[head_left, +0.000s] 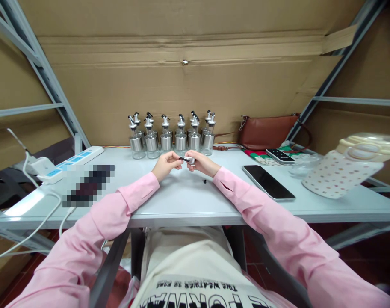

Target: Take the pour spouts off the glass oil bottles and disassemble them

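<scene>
My right hand [202,163] is closed around a small silver pour spout [191,161] just above the white table [185,196]. A slim black lever [184,159] sticks out of the spout to the left. The fingertips of my left hand [164,165] are pinched at the free end of that lever. On the table below my right hand lies a tiny black piece [205,181]. Behind my hands stand several glass bottles [166,142] with steel bands and silver spouts with black levers, lined up in rows.
To the right are a phone [268,182], a brown bag [268,132], a small dark device [280,155] and a dotted white jug [339,171]. A power strip [75,162] with a white cable [58,201] and a pixelated object [89,186] lie left. Cardboard [175,90] walls the back.
</scene>
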A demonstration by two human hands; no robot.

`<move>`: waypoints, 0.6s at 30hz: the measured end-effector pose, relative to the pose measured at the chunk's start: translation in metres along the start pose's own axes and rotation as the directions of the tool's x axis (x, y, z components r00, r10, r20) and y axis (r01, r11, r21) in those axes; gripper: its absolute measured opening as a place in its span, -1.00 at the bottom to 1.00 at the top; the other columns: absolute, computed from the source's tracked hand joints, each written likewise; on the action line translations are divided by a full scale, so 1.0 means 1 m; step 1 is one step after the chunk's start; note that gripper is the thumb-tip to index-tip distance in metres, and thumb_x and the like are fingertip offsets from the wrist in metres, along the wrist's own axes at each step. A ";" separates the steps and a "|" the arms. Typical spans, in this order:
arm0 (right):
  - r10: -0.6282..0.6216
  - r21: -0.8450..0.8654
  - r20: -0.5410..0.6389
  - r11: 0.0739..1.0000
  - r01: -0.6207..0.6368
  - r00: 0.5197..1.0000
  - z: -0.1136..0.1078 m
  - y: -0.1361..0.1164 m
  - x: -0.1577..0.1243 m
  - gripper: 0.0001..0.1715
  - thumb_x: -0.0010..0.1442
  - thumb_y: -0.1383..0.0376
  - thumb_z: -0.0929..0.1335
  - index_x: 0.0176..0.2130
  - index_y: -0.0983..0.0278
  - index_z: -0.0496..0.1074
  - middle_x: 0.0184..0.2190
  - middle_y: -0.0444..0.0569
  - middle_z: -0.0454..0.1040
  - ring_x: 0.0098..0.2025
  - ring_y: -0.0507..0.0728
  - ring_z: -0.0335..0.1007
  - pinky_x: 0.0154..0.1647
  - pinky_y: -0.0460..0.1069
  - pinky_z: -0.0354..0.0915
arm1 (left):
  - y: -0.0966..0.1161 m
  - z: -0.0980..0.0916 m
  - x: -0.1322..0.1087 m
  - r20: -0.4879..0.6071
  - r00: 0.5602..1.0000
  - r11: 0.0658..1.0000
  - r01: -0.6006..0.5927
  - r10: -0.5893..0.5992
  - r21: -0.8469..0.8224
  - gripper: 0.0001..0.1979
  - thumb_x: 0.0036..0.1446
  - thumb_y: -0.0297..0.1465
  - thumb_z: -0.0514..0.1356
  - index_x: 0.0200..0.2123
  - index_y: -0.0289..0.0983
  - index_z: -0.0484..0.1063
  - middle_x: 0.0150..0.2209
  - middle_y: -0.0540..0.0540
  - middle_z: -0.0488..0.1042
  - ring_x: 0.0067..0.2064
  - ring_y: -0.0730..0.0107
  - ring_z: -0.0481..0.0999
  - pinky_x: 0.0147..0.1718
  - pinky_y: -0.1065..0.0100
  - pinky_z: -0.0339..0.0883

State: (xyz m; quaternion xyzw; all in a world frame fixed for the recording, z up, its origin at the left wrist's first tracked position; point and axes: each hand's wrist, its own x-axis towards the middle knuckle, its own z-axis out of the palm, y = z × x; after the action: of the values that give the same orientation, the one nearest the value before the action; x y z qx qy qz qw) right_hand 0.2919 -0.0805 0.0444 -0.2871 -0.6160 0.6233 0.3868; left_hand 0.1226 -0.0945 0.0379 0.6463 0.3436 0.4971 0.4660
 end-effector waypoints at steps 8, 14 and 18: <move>-0.034 -0.165 0.005 0.986 0.034 0.999 -0.003 0.004 0.001 -0.43 -0.17 -0.09 0.41 -0.40 0.26 0.19 -0.60 -0.26 0.23 -0.61 -0.08 0.16 -0.54 -0.10 0.10 | -0.001 -0.002 0.002 0.008 1.000 1.000 0.006 -0.005 -0.011 -0.58 -0.33 -0.22 0.38 -0.54 -0.33 0.23 -0.62 0.04 0.42 -0.56 0.53 0.42 -0.50 0.43 0.31; -0.023 -0.084 0.024 0.996 0.025 0.999 -0.002 0.007 0.004 -0.45 -0.13 -0.12 0.38 -0.45 0.28 0.20 -0.57 -0.22 0.24 -0.60 -0.08 0.18 -0.58 -0.10 0.10 | -0.002 -0.002 0.001 0.037 0.999 1.000 -0.001 0.000 0.007 -0.55 -0.34 -0.21 0.38 -0.53 -0.33 0.21 -0.62 0.05 0.40 -0.57 0.54 0.42 -0.51 0.45 0.30; -0.036 -0.085 0.026 0.996 0.038 0.999 -0.002 0.008 0.004 -0.47 -0.10 -0.10 0.38 -0.47 0.28 0.20 -0.60 -0.22 0.25 -0.61 -0.07 0.17 -0.59 -0.11 0.08 | -0.001 -0.002 0.000 0.071 0.997 0.999 -0.009 0.006 0.041 -0.58 -0.28 -0.23 0.37 -0.53 -0.32 0.19 -0.61 0.06 0.40 -0.57 0.55 0.42 -0.50 0.46 0.29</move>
State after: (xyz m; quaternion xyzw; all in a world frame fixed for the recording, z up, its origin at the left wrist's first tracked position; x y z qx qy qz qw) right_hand 0.2906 -0.0759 0.0372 -0.2843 -0.6520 0.5926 0.3780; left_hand 0.1209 -0.0940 0.0371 0.6743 0.3346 0.4685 0.4624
